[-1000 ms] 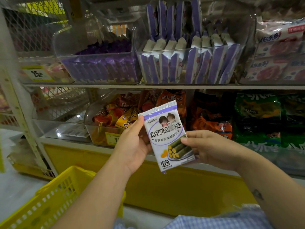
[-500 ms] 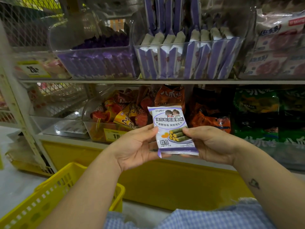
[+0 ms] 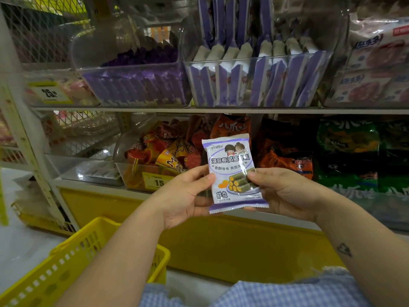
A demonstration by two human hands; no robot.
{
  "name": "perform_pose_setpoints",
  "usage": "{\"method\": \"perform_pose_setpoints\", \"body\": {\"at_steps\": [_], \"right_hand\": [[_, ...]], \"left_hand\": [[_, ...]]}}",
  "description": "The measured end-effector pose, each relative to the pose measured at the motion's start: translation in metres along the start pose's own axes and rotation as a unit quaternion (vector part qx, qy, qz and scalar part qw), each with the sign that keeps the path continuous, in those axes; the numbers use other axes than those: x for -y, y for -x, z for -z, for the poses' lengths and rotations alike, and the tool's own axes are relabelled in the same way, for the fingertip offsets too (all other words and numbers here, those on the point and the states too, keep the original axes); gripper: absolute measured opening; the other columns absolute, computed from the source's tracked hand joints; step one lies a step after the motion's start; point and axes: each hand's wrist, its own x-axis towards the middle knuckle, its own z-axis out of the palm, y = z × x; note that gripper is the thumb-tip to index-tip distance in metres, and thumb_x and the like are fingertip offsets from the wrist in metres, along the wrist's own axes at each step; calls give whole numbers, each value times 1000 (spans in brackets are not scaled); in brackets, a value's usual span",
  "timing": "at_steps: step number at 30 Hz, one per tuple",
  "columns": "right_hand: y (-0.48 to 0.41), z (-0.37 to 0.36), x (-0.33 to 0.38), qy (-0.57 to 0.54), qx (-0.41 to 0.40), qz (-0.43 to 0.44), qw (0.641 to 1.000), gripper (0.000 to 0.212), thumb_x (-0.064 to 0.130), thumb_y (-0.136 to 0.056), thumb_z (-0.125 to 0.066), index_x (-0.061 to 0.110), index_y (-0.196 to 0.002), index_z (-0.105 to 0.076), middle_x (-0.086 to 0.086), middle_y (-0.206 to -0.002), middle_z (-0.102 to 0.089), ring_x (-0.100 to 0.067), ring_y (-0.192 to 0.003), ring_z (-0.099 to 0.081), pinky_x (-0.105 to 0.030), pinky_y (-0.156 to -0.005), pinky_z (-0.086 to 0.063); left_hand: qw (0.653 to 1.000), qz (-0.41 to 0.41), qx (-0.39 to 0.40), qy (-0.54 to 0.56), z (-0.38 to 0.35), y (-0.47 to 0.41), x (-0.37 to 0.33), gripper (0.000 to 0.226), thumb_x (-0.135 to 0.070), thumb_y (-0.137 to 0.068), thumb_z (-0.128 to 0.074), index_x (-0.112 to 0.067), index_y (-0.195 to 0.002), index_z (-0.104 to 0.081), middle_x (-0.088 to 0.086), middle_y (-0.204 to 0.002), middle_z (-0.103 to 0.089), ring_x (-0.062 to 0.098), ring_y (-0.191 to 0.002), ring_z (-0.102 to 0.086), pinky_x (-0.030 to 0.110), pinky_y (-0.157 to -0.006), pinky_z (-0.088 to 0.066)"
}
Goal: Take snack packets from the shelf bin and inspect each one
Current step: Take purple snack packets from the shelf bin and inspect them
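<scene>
A white and purple snack packet (image 3: 232,171) with a seaweed-roll picture is held upright, front side facing me, before the lower shelf. My left hand (image 3: 186,196) grips its left edge, thumb on the front. Its right edge is pinched by my right hand (image 3: 285,191), thumb on the front and fingers behind. Above, a clear shelf bin (image 3: 254,83) holds several identical purple and white packets standing on edge.
A second clear bin (image 3: 132,85) of purple packets sits left of it. The lower shelf carries a bin of orange and red snacks (image 3: 159,156) and dark orange and green bags (image 3: 347,156). A yellow basket (image 3: 84,262) stands at lower left.
The packet has turned from tilted to more upright and squarer to me. Both hands kept hold of it and shifted slightly along its edges.
</scene>
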Motion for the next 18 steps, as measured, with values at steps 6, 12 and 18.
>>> {"method": "perform_pose_setpoints", "body": {"at_steps": [6,12,18], "right_hand": [[-6,-26,-9,251,-126,141,949,34,38,-87,-58,23,-118,-57,8,-97,-74,-6,-81,-70,-23,-65,-57],[-8,-33,-12,159,-9,173,972,41,35,-89,-49,38,-129,-51,15,-108,-72,-6,-98,-69,-20,-76,-56],[-8,-30,-13,156,5,187,970,53,35,-86,-61,49,-134,-45,13,-119,-66,-10,-109,-65,-27,-82,-56]], "left_hand": [[978,-147,-88,-116,-21,-12,14,57,-37,-91,-60,-34,-144,-39,-9,-128,-63,14,-119,-60,48,-104,-45],[989,-68,51,123,-27,-9,6,67,-53,-89,-42,-18,-145,-41,11,-135,-59,22,-122,-59,36,-96,-51],[972,-49,129,189,-19,-1,2,76,-66,-91,-33,-12,-144,-43,17,-137,-56,29,-128,-53,45,-104,-46]]}}
